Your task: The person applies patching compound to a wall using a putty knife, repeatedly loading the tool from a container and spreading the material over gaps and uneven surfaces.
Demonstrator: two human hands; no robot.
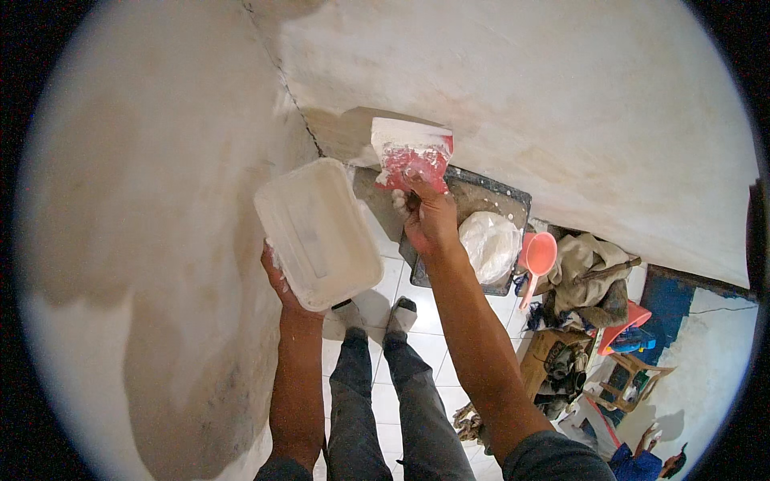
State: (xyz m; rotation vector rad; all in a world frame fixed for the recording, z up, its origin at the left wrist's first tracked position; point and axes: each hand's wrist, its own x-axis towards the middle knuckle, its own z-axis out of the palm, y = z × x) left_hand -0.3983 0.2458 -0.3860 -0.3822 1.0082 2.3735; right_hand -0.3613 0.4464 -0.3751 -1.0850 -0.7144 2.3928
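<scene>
My left hand is closed round the side of a white plastic tub coated inside with pale, creamy residue. My right hand grips a wide red putty knife, its blade smeared with white paste, held up to the right of the tub and in front of the wall. Below the right hand, a dark square tray on the tiled floor holds a white plastic bag and is partly hidden by my arm.
A cracked corner joins the left wall and far wall. A pink dipper, cloth bundle, red bucket and wooden chair crowd the right side. Another person in blue works at the lower right.
</scene>
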